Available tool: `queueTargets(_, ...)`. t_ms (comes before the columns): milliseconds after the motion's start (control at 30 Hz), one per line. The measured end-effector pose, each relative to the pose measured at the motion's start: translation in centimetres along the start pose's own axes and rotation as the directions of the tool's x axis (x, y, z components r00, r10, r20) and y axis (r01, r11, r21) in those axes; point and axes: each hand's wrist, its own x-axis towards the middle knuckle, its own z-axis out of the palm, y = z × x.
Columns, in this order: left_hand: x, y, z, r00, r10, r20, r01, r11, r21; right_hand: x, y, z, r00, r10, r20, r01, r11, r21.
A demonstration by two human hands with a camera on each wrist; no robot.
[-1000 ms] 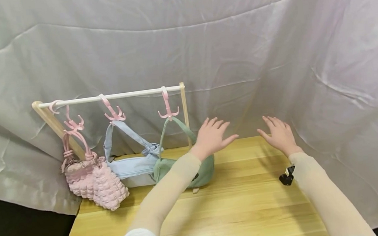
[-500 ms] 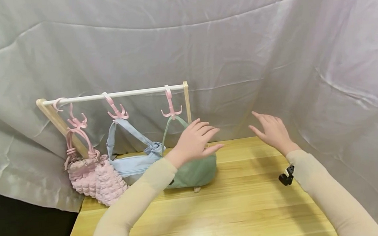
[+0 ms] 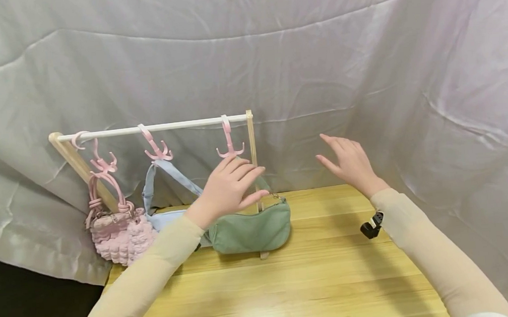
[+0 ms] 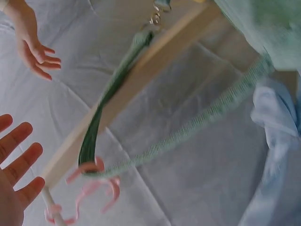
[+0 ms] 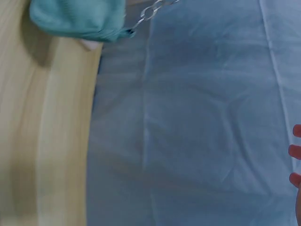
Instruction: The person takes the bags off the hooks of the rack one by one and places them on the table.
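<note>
Left hand [image 3: 226, 188] hovers before the right end of a white-rod, pale-wood rack [image 3: 188, 124]; fingers extended, thumb apart, grip loose and holding nothing. From the head it covers the upper part of a ribbed green fabric strap [image 4: 90, 148]; the left wrist view shows fingers and strap apart, the strap looped over a pink plastic multi-prong hook [image 3: 228, 138]. Soft sage-green fabric shoulder bag [image 3: 251, 233] hangs by that strap, low over the near side of the rack's right post; cannot tell whether its base touches the yellow wood-grain tabletop [image 3: 291, 290].

Right hand [image 3: 350, 163] in the air well right of the bag, fingers extended, nothing in its grip. Right wrist view catches only fingertips [image 5: 295, 151] at its edge, but adds silver metal links [image 5: 149, 12] at the bag's end.

To the left: light-blue fabric bag [image 3: 162, 218] on the middle hook, its knot hidden from the head but plain in the left wrist view; farther left, puckered pink fabric bag [image 3: 112, 239] with cord handles.
</note>
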Motion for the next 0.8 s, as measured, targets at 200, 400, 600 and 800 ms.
queueTargets(200, -0.7, -1.4, -2.0, 1.000, -0.010, -0.026, 0.011, 0.999, 0.031, 2.2, -1.5, -0.2, 0.998, -0.050, -0.029, 0.051, 0.998, 0.027)
queueTargets(400, -1.6, -2.9, -4.0, 0.997, -0.036, -0.065, 0.041, 0.997, 0.068, 3.9, -2.9, -0.3, 0.995, -0.081, -0.054, 0.084, 0.995, 0.050)
queueTargets(600, -2.7, -4.8, -6.3, 0.994, -0.083, -0.071, 0.091, 0.989, 0.114, 5.7, -4.4, -0.3, 0.988, -0.125, -0.089, 0.131, 0.989, 0.072)
queueTargets(800, -3.9, -6.9, -8.6, 0.985, -0.141, -0.095, 0.155, 0.975, 0.161, 7.2, -6.3, -0.3, 0.977, -0.173, -0.124, 0.185, 0.979, 0.087)
